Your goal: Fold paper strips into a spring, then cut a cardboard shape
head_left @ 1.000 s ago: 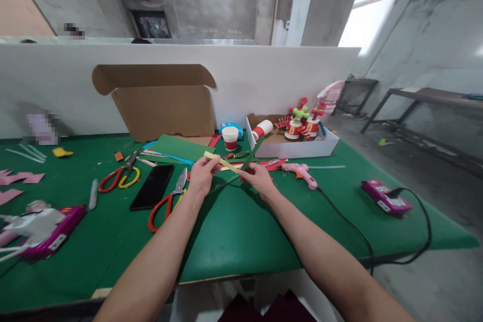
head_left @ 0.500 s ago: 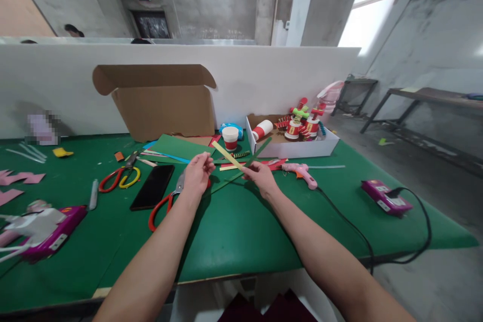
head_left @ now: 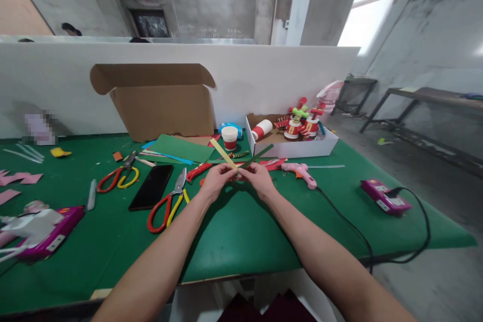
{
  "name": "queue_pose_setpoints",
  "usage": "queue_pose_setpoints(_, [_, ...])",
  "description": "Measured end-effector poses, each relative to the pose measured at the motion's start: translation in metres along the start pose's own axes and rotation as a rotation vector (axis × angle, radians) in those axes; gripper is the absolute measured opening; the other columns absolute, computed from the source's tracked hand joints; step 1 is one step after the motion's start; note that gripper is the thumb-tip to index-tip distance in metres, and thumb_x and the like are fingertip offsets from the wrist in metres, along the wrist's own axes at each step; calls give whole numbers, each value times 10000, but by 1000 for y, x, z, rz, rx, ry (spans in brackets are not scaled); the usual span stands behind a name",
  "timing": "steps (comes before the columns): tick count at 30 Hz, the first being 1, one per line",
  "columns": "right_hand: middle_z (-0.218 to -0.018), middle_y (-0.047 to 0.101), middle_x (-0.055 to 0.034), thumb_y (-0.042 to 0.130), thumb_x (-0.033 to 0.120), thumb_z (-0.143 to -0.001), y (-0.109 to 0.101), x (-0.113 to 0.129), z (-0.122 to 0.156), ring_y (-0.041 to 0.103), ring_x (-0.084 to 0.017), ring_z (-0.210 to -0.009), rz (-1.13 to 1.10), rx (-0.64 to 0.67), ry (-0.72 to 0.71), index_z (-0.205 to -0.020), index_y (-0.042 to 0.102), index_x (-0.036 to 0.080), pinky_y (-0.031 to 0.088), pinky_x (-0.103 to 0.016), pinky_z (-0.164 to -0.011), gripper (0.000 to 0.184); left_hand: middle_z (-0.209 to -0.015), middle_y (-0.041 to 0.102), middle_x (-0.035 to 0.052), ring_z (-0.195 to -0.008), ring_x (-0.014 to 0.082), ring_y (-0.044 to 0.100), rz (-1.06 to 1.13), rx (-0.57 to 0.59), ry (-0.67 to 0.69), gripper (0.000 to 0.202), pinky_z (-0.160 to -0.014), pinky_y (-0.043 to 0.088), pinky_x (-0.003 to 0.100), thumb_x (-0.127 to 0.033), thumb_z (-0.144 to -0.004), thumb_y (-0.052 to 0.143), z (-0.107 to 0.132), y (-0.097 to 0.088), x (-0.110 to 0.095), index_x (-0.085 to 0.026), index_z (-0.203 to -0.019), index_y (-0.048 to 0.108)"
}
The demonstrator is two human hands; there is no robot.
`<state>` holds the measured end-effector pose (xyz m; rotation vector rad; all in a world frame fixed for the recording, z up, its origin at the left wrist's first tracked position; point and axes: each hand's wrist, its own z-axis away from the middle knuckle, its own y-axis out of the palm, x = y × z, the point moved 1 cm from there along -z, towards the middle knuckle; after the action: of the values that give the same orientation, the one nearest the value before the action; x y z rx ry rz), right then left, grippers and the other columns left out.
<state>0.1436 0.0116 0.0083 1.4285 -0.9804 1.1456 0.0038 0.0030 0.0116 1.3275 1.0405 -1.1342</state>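
Yellow strip [head_left: 222, 152] and green strip [head_left: 259, 157] meet, in the head view, between the left hand [head_left: 217, 182] and right hand [head_left: 258, 180], their free ends fanning out beyond. Both hands pinch the strips at the meeting point, fingertips close together, probably so the overlap cannot slip; finer finger contact I cannot tell. On the worktop [head_left: 245, 246], scissors [head_left: 178, 186] left of the hands and a glue gun [head_left: 302, 172] right seem placed for easy reach.

Yel strip [head_left: 223, 153]; grn strip [head_left: 259, 155]
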Motion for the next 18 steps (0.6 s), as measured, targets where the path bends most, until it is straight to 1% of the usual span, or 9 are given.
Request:
queue_pose_setpoints(3, [-587, 652, 5, 807, 402, -561, -1, 1, 0, 605, -134, -555, 24, -1, -11, -657, 645, 166, 532, -295, -633, 301, -599, 611, -4, -554, 104, 536, -25, -11, 31, 375, -574, 421, 244, -427, -527, 818, 1, -1, -4, -140, -689, 639])
queue_pose_setpoints(7, [-574, 637, 13, 793, 442, -576, 0, 4, 1, 585, -126, -536, 45, -15, -33, -638, 637, 176, 514, -283, -609, 315, -579, 593, -17, -546, 104, 520, -35, -30, 71, 371, -562, 413, 243, -436, -532, 802, 3, 2, -6, -147, -705, 643])
queue_pose_setpoints(12, [-623, 684, -19, 786, 465, -572, -2, 8, 1, 586, -136, -542, 131, -33, -41, -655, 696, 167, 500, -288, -605, 322, -561, 580, -24, -526, 99, 499, -96, -27, 77, 349, -535, 392, 237, -422, -526, 789, 3, 4, -5, -149, -676, 631])
queue_pose_setpoints(15, [-584, 673, -20, 786, 472, -570, -7, 10, -2, 582, -141, -524, 153, -76, -35, -656, 709, 159, 494, -291, -591, 333, -552, 578, -27, -525, 103, 503, -119, -43, 77, 310, -537, 401, 237, -381, -518, 786, 2, 4, -7, -156, -651, 620])
queue_pose_setpoints(18, [-512, 637, -15, 785, 478, -578, -14, 13, -6, 581, -149, -508, 166, -141, -47, -587, 680, 157, 498, -300, -591, 338, -551, 585, -23, -537, 111, 514, -153, -50, 82, 270, -553, 415, 241, -360, -536, 773, 3, 2, -9, -162, -630, 614])
